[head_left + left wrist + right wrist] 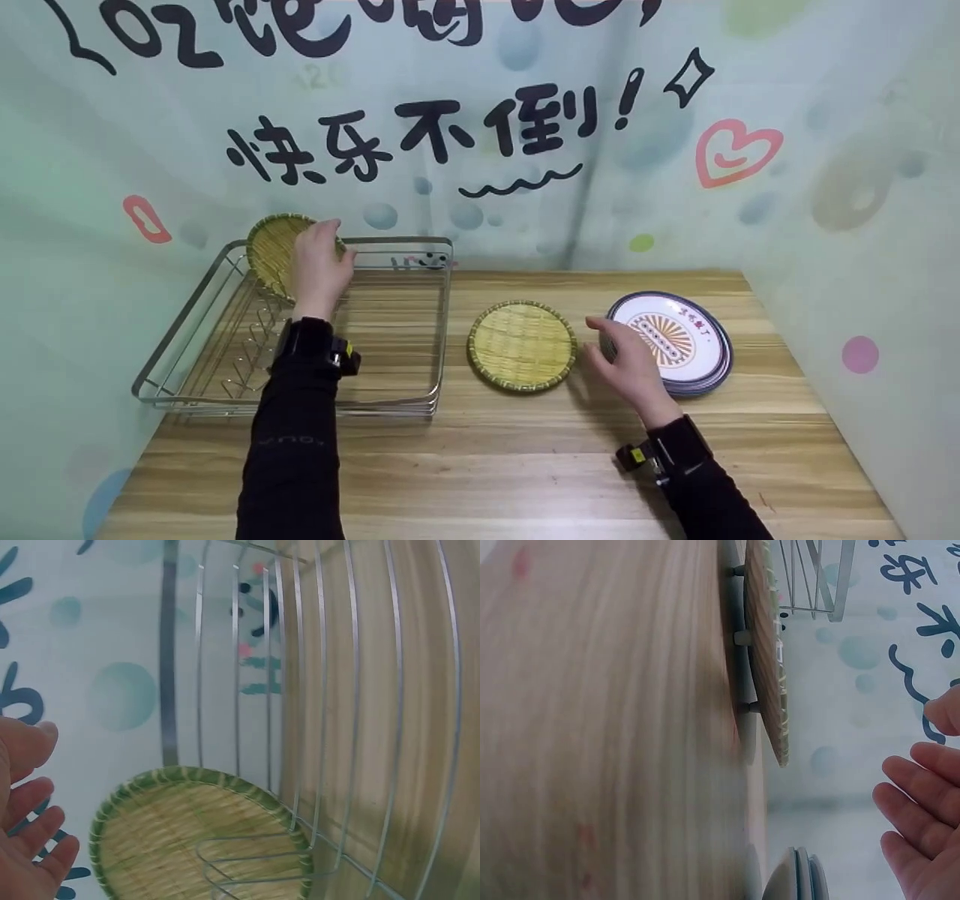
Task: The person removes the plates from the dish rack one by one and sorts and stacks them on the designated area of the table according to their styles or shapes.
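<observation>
A round woven bamboo tray (270, 251) leans on edge at the back left of the wire dish rack (397, 240). My left hand (319, 270) is over its right side; in the left wrist view the loosely bent fingers are apart from the tray (150, 840), which stands behind a bent wire divider. A second round woven tray (523, 345) lies flat on the table, and the right wrist view shows small feet beneath it. Between it and a stack of oval plates (675, 319) hovers my right hand (630, 360), fingers spread and holding nothing.
The wire rack takes up the left of the wooden table (480, 472), with upright dividers along its left side. Behind and beside the table hangs a printed cloth (420, 202) with large dark characters. The plates, white with dark rims, are stacked at the right.
</observation>
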`<act>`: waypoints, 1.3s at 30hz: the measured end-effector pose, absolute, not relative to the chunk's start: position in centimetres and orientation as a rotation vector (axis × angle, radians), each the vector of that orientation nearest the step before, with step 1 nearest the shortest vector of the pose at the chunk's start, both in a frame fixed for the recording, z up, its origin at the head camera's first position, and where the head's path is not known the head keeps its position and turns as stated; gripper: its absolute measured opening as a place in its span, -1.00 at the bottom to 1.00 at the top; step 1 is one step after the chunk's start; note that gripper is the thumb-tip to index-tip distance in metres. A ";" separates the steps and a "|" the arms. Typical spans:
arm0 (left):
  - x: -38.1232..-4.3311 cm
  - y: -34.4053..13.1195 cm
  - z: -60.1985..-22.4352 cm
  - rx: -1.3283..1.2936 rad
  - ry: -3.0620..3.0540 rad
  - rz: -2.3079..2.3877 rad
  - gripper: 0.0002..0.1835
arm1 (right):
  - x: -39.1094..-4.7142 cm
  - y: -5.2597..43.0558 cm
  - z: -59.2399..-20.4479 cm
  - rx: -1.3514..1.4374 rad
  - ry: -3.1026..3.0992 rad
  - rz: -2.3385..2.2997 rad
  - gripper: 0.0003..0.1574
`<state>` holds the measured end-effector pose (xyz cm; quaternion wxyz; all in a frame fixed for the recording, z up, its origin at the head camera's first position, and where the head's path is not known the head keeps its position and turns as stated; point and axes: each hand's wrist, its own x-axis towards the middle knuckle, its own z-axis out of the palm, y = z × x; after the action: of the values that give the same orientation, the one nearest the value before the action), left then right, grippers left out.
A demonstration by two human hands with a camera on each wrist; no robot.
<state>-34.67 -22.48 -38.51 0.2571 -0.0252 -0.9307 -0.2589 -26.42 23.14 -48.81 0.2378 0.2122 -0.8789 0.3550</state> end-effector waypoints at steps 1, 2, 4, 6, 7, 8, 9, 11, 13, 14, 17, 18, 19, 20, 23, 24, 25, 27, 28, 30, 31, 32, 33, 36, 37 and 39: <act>-34.8 -22.6 -38.7 -0.072 -2.531 -0.685 -0.49 | -26.4 23.1 -48.9 0.578 -2.411 0.977 -0.50; -34.9 -22.7 -38.9 -0.074 -2.536 -0.672 -0.49 | -26.4 23.1 -48.9 0.575 -2.416 0.979 -0.50; -35.1 -22.9 -39.2 -0.076 -2.544 -0.651 -0.49 | -26.4 23.1 -49.0 0.572 -2.425 0.983 -0.50; -35.2 -23.2 -39.5 -0.069 -2.547 -0.637 -0.47 | -26.3 23.1 -49.1 0.570 -2.435 0.984 -0.49; -35.2 -23.3 -39.6 -0.066 -2.548 -0.632 -0.46 | -26.3 23.0 -49.1 0.569 -2.441 0.984 -0.49; -35.3 -23.4 -39.7 -0.064 -2.551 -0.629 -0.45 | -26.3 23.0 -49.1 0.567 -2.445 0.987 -0.49; -35.3 -23.5 -39.8 -0.062 -2.551 -0.623 -0.44 | -26.2 23.0 -49.1 0.566 -2.448 0.990 -0.49; -35.4 -23.7 -40.0 -0.056 -2.562 -0.608 -0.41 | -26.2 22.9 -49.1 0.569 -2.452 0.994 -0.50; -35.5 -23.9 -40.1 -0.045 -2.579 -0.584 -0.38 | -26.2 22.9 -49.1 0.572 -2.458 0.995 -0.50; -35.6 -23.9 -40.1 -0.038 -2.588 -0.570 -0.36 | -26.2 22.9 -49.1 0.576 -2.460 0.996 -0.50; -35.7 -24.1 -40.2 -0.022 -2.613 -0.532 -0.33 | -26.2 22.9 -49.1 0.580 -2.462 0.997 -0.48; -35.8 -24.1 -40.2 -0.019 -2.621 -0.525 -0.32 | -26.2 23.0 -49.0 0.578 -2.461 0.999 -0.48; -35.9 -24.2 -40.2 -0.018 -2.630 -0.518 -0.30 | -26.2 23.0 -49.0 0.578 -2.456 1.000 -0.48; -35.9 -24.2 -40.2 -0.016 -2.641 -0.505 -0.29 | -26.2 23.0 -49.0 0.580 -2.451 1.003 -0.49; -36.1 -24.2 -40.2 0.004 -2.678 -0.448 -0.25 | -26.3 23.0 -48.9 0.594 -2.438 0.993 -0.49; -36.2 -24.2 -40.3 0.009 -2.694 -0.425 -0.23 | -26.4 23.0 -48.9 0.600 -2.434 0.991 -0.49; -36.2 -24.2 -40.3 0.014 -2.711 -0.397 -0.22 | -26.4 23.0 -48.8 0.609 -2.430 0.989 -0.50; -36.4 -24.2 -40.4 0.003 -2.745 -0.344 -0.21 | -26.5 23.0 -48.8 0.616 -2.431 0.987 -0.49; -36.4 -24.2 -40.4 -0.009 -2.766 -0.313 -0.21 | -26.5 22.9 -48.8 0.616 -2.433 0.988 -0.50; -36.5 -24.2 -40.6 -0.044 -2.803 -0.245 -0.26 | -26.5 22.9 -48.7 0.611 -2.440 0.994 -0.49; -36.6 -24.1 -40.6 -0.061 -2.816 -0.209 -0.29 | -26.5 22.9 -48.7 0.607 -2.443 0.998 -0.49; -36.6 -24.1 -40.7 -0.077 -2.829 -0.176 -0.33 | -26.5 22.9 -48.6 0.602 -2.447 1.001 -0.48; -36.7 -24.1 -40.7 -0.088 -2.839 -0.146 -0.36 | -26.5 22.8 -48.6 0.599 -2.448 1.003 -0.48; -36.7 -23.9 -40.6 -0.092 -2.854 -0.069 -0.39 | -26.6 22.8 -48.4 0.592 -2.454 1.012 -0.49; -36.7 -23.9 -40.6 -0.090 -2.853 -0.047 -0.40 | -26.7 22.8 -48.3 0.591 -2.457 1.013 -0.49; -36.7 -23.8 -40.4 -0.084 -2.848 0.004 -0.40 | -26.7 22.7 -48.3 0.592 -2.466 1.012 -0.51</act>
<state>-36.73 -23.75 -40.43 0.1456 -0.0290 -0.9889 0.0015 -26.73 22.71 -48.25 0.2040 0.2121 -0.8842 0.3628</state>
